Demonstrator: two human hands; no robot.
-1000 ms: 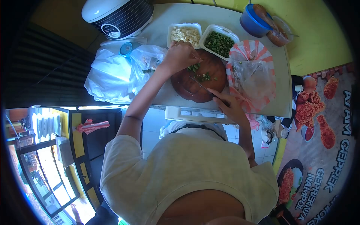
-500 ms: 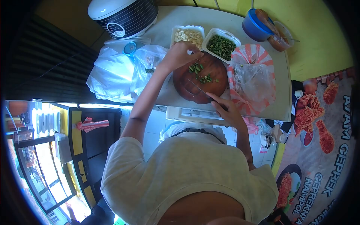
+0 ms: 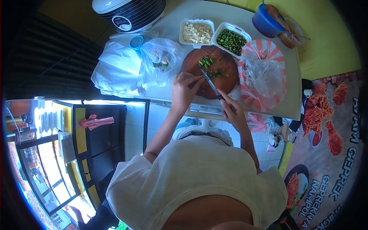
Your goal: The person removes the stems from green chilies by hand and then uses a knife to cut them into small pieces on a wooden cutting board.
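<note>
My right hand (image 3: pixel 233 112) grips a knife (image 3: pixel 212 85) by its dark handle, the blade pointing up and left over a round wooden chopping board (image 3: pixel 230 63). At the board's lower left edge is my left hand (image 3: pixel 184 90), thumb and fingers pinched near the blade; what they hold, if anything, is too small to make out. Short whole green pods (image 3: pixel 206 61) lie on the board's upper part. Chopped green bits (image 3: pixel 215 73) sit just right of the knife tip.
Behind the board stand foam boxes of pale slices (image 3: pixel 197 33) and chopped green pieces (image 3: pixel 231 41). White plastic bags (image 3: pixel 119 69) lie left, a red-striped bag (image 3: pixel 281 71) right. A rice cooker (image 3: pixel 132 15) and blue tub (image 3: pixel 264 23) stand at the back.
My left hand has moved from above the board, near the pale slices, down to its lower left edge. The knife has turned slightly more upright, still in my right hand.
</note>
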